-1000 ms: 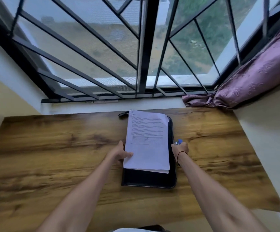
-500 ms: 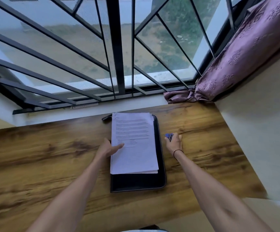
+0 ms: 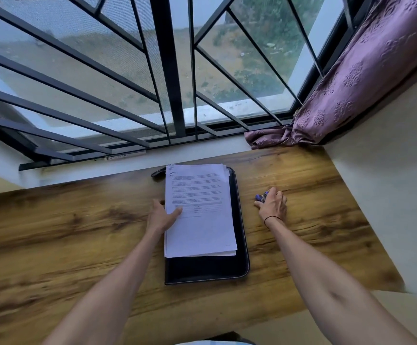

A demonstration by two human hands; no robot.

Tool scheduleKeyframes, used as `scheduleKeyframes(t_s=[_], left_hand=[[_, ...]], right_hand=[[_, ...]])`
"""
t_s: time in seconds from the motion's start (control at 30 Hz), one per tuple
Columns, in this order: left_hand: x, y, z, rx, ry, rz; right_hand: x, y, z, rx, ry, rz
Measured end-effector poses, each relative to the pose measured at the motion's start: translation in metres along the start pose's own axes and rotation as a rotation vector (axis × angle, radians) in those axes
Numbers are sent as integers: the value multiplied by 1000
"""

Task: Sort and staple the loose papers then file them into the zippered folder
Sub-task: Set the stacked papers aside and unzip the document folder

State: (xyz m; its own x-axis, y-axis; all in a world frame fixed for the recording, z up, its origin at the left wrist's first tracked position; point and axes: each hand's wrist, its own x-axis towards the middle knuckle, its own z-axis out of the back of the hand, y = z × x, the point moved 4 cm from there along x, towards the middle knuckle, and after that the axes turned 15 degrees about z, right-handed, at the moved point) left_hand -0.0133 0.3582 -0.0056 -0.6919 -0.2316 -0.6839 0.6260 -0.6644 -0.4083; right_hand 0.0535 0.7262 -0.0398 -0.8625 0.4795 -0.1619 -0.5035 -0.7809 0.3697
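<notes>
A stack of white printed papers (image 3: 200,220) lies on a closed black zippered folder (image 3: 207,270) in the middle of the wooden desk (image 3: 65,232). My left hand (image 3: 161,216) rests at the stack's left edge, its thumb lying on the top sheet. To the right of the folder, my right hand (image 3: 273,204) covers a small blue stapler (image 3: 262,196) on the desk, fingers curled over it; only the stapler's left end shows.
A barred window (image 3: 167,70) runs along the back of the desk. A purple curtain (image 3: 352,83) hangs at the back right, its end bunched on the desk corner. A cream wall (image 3: 389,195) bounds the desk's right side.
The camera has tilted and shifted. My right hand has stayed over the stapler beside the folder, and my left hand has kept its place at the papers' left edge.
</notes>
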Motion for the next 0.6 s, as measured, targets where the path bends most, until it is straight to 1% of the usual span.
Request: scheduleKeyframes(t_s=[0.1,0.17,0.27,0.33,0.37,0.4,0.47,0.53,0.6], left_hand=[[4,5,1,-12,10,-1],[5,10,4,-54,39,8],[6,26,6,-102,112,35],[6,39,5,-121,160,33],[7,47,5,-111,171,39],[3,53,4,-104,183,41],[-3,61,1,-117,201,37],[-12,64,0,-142,197,9],[-21,62,1,-170,162,-47]], right_hand=[[-1,0,0,5,1,-16],[-8,4,3,-11,-33,-23],[-23,16,10,-51,-167,24],[-37,27,12,-21,-260,87],[-45,32,10,5,-282,128],[-52,39,6,31,-281,175],[-65,50,-6,97,-217,246],[-75,61,-17,171,-122,253],[-81,71,-24,198,-77,245]])
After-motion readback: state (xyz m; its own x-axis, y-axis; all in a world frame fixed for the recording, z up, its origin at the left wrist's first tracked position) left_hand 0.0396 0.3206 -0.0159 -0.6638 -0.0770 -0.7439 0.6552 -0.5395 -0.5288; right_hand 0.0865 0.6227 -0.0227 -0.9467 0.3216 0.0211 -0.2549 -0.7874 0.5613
